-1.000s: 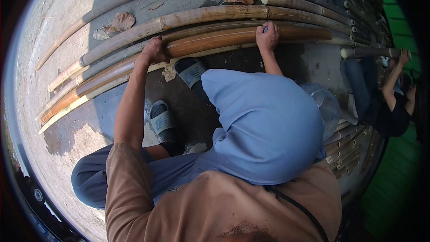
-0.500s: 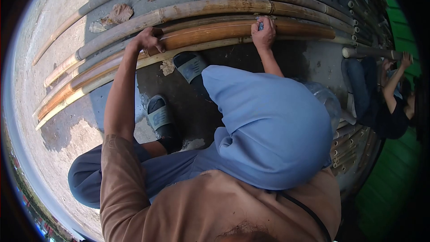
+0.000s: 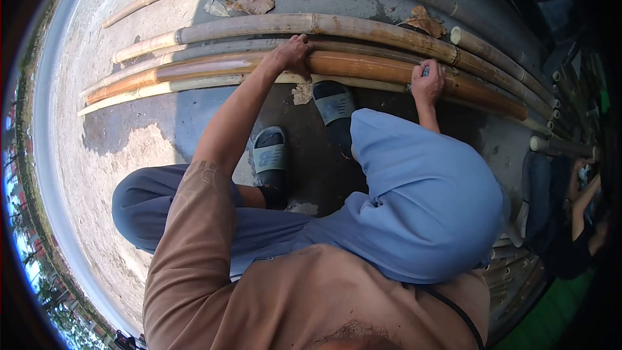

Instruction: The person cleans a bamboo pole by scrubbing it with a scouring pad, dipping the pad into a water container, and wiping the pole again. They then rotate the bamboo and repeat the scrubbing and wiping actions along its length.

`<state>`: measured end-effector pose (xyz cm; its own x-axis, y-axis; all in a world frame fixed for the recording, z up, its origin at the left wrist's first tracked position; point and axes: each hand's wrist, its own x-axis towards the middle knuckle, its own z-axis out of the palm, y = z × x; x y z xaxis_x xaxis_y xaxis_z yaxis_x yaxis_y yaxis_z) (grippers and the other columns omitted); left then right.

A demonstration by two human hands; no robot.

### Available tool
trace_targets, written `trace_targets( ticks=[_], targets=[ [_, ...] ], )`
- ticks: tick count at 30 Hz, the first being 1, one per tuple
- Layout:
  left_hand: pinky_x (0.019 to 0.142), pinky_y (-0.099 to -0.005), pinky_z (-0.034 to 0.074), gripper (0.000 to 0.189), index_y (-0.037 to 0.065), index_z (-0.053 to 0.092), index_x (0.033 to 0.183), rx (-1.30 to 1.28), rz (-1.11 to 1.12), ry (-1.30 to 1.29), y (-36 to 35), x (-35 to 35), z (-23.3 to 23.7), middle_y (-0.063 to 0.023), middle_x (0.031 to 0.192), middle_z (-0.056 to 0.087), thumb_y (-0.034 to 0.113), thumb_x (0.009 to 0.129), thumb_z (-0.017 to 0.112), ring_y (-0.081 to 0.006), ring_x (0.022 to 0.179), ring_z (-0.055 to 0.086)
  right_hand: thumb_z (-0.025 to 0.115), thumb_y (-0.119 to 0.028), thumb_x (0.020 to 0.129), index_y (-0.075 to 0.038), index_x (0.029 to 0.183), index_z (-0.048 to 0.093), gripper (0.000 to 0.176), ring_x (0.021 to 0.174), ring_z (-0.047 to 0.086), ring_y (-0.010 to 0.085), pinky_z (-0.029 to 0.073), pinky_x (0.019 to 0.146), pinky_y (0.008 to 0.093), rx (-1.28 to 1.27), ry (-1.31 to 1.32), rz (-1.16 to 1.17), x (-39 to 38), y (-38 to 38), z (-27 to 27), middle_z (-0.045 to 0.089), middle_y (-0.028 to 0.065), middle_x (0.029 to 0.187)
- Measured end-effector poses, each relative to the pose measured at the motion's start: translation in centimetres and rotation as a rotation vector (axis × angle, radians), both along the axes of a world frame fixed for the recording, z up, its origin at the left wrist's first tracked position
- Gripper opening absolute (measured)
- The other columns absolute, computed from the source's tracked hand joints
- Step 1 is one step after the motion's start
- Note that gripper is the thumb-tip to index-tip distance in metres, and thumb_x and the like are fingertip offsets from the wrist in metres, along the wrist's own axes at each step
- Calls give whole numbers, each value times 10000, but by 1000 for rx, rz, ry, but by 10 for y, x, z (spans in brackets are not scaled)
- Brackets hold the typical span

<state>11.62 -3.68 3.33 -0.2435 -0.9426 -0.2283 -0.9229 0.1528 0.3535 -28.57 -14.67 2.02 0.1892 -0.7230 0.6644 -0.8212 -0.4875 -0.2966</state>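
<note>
My left hand (image 3: 291,56) is wrapped over a brown bamboo pole (image 3: 359,65), with the thumb on the near side. Farther right on that pole, my right hand (image 3: 428,83) is closed around a small blue-grey crumpled pad (image 3: 426,71), pressed to the bamboo surface. Most of the pad is hidden by the fingers. A pale, thinner pole (image 3: 194,84) lies along the near side of the brown one. Beyond it lies a thicker yellowish pole (image 3: 253,24).
My sandalled feet, one in a sandal (image 3: 269,155), rest close to the poles. Dry leaves (image 3: 424,21) lie on the concrete. More bamboo is stacked at the right, where another person (image 3: 560,214) sits beside a short pole (image 3: 560,147).
The view has turned, so the poles appear farther right and more tilted. My right hand has slid left along the brown pole, closer to my left hand, which keeps its hold.
</note>
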Motion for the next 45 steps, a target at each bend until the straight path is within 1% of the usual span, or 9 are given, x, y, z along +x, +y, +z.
trace_targets(
  ticks=[5,12,14,17,21,25,29,37,45],
  targets=[
    [1041,-474,527,814,68,696,1249,-31,-19,-23,1,-3,8,-181,1173,669,386,558,986,-397,1194,627,668,-163,834,-70,905,656,118,881,660,424,510,886,563,10,76,-231,-56,-34,-13,703,162,871],
    [994,-472,550,810,98,688,1285,127,-3,-38,-5,-3,27,-193,1147,740,399,584,963,-389,1124,699,624,-125,906,-52,1045,651,159,1203,650,429,466,1131,595,127,-14,408,127,60,-12,691,169,1106],
    [985,-469,552,778,83,711,1254,251,10,1,-8,5,26,-195,1131,752,418,597,958,-386,1111,710,619,-119,919,-54,1042,654,144,1185,660,427,466,1135,604,168,-4,373,100,45,-6,698,166,1068],
    [987,-473,545,751,66,737,1242,384,69,51,-4,16,36,-186,1172,756,438,623,944,-385,1163,698,645,-153,936,-53,993,680,120,930,674,445,541,810,527,179,-61,33,2,1,-32,713,204,982],
    [991,-481,539,786,60,723,1289,381,124,120,-3,21,19,-204,1208,749,424,623,929,-401,1204,676,672,-177,910,-44,1003,695,164,940,674,443,538,870,550,118,-4,-128,-73,-17,-34,724,195,971],
    [1028,-529,518,706,67,762,1202,401,128,17,-7,7,8,-232,1223,722,439,618,898,-407,1254,629,650,-140,856,-67,907,638,90,930,645,426,512,935,561,98,-26,68,53,39,1,661,160,908],
    [1064,-571,493,989,101,648,1353,68,105,-170,19,-8,10,-221,1295,600,532,525,976,-440,1277,532,681,-138,830,-88,924,627,119,1119,674,398,457,1122,556,158,-119,487,139,79,9,688,146,979],
    [1019,-521,497,789,113,637,1221,-4,106,74,12,12,5,-197,1087,727,351,552,981,-440,1125,650,634,-88,820,-63,912,605,100,923,636,413,484,933,584,-33,-21,-61,-59,-4,-8,655,146,895],
    [1006,-532,434,775,95,671,1187,252,51,-83,-6,12,13,-139,1142,737,522,599,940,-381,1177,663,652,-141,885,-75,952,604,106,1146,649,414,453,1123,583,131,-147,527,139,75,-7,679,171,1016]
  ],
)
